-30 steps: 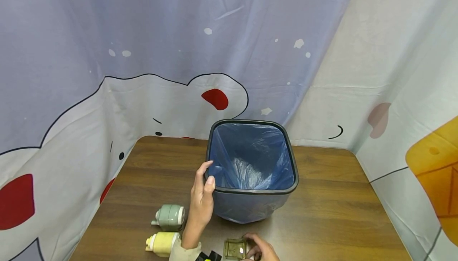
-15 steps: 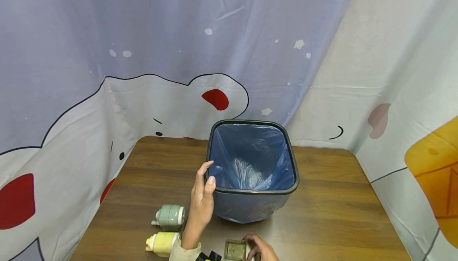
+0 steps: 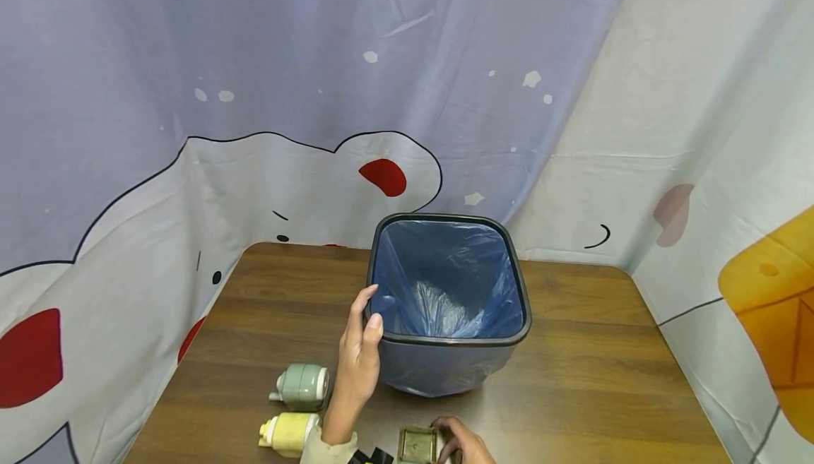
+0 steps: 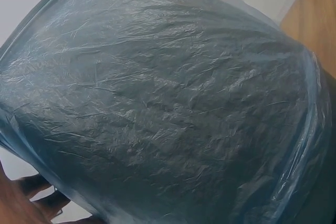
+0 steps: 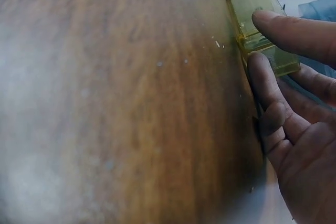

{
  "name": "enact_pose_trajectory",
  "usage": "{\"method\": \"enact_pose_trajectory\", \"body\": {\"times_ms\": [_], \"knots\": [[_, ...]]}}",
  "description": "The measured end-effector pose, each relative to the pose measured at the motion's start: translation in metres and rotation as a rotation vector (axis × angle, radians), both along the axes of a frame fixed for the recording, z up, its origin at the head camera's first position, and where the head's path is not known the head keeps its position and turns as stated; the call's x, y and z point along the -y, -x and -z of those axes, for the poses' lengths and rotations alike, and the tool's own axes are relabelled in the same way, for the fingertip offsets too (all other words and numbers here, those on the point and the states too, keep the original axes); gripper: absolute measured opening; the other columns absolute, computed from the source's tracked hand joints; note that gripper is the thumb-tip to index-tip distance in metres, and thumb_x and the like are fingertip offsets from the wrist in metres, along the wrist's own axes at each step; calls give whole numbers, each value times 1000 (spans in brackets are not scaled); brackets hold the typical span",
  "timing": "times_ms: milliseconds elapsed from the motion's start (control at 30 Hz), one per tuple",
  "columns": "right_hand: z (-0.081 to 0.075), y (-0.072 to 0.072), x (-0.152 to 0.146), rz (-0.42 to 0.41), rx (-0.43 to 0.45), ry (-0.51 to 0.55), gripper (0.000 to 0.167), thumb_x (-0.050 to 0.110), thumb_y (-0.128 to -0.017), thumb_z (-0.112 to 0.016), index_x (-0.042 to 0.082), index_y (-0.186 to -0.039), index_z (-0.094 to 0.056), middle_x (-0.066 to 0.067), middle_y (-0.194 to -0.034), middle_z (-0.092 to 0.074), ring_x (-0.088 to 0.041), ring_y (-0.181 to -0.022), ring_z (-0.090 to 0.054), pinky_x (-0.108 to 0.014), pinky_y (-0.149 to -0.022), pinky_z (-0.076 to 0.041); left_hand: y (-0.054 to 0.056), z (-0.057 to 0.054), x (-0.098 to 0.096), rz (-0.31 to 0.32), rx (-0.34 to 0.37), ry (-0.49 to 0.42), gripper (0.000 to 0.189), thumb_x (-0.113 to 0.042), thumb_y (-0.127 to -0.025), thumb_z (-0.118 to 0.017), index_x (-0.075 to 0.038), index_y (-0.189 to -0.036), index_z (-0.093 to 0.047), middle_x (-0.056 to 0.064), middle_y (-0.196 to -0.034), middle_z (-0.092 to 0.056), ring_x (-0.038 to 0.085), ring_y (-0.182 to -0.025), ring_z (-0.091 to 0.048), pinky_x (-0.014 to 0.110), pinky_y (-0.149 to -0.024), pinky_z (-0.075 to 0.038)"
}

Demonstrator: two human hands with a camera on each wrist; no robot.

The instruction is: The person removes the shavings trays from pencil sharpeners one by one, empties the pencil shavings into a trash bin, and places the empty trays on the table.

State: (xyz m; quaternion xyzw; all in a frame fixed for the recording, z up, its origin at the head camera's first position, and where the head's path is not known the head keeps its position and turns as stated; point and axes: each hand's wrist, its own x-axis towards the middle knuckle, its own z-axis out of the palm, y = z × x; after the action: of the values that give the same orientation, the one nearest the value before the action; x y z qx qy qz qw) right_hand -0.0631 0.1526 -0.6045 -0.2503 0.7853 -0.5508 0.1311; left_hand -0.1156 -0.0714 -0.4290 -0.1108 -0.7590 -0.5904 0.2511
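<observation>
My left hand (image 3: 359, 365) grips the left side of a square trash bin (image 3: 439, 365) lined with a blue plastic bag, the index fingertip bent over the dark rim. In the left wrist view, bent fingers (image 4: 42, 198) lie along the edge of the bag-covered bin (image 4: 173, 93). Near the front of the table, my right hand (image 3: 467, 443) pinches a small olive-green translucent plastic box (image 3: 417, 444). A seam crosses the box (image 5: 262, 24) in the right wrist view, with fingertips of the right hand (image 5: 299, 93) on it. The hand hides part of the box.
A green bottle-shaped container (image 3: 302, 387) and a yellow one (image 3: 289, 433) lie on their sides left of my left forearm. They lie on the wooden table (image 3: 591, 379). A patterned curtain (image 3: 286, 61) hangs along the back and sides.
The olive-green box has tilted slightly in my right hand: its glossy hollow look has given way to a flatter, framed face. My left hand and the bin have stayed put.
</observation>
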Motion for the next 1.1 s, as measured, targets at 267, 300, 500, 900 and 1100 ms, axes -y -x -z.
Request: {"method": "enact_pose_trajectory", "body": {"times_ms": [267, 300, 500, 900, 1100], "knots": [[-2, 1, 1, -2, -73, -3, 54, 10, -71, -74, -4, -114, -46, -12, -69, -59, 3, -60, -54, -18, -47, -42, -6, -13, 0, -5, 9, 18, 42, -8, -94, -37, -8, -136, -39, 13, -93, -47, 7, -68, -39, 32, -68, -37], [-2, 1, 1, -3, -81, -5, 53, 10, -71, -74, -5, -114, -46, -13, -71, -58, 3, -61, -55, -18, -47, -42, -6, -12, 0, -6, 8, 20, 42, -8, -94, -37, -8, -136, -39, 12, -92, -47, 7, -68, -39, 31, -68, -37], [2, -1, 1, 25, -136, -18, 54, 9, -71, -74, -6, -115, -46, -14, -87, -54, 4, -61, -52, -17, -47, -42, -6, -9, 1, 16, 13, 16, 44, -7, -95, -36, -10, -139, -35, -4, -68, -37, 0, -55, -29, 24, -54, -34], [-8, -3, 21, 356, -501, -137, 46, 26, -70, -78, 8, -108, -59, 6, -98, -54, -4, -78, -51, -21, -62, -43, 4, 33, 14, 60, 78, 37, 55, -18, -99, -34, -27, -148, -11, 13, -146, -29, 30, -131, -32, 55, -98, -32], [-29, 1, 32, 268, -457, 2, 39, 13, -78, -71, 8, -113, -56, -4, -88, -55, -8, -67, -52, -18, -52, -42, -2, 49, 27, -41, 174, -29, 59, -22, -97, -40, -26, -147, -9, 19, -137, -40, 35, -122, -42, 53, -92, -38]]}}
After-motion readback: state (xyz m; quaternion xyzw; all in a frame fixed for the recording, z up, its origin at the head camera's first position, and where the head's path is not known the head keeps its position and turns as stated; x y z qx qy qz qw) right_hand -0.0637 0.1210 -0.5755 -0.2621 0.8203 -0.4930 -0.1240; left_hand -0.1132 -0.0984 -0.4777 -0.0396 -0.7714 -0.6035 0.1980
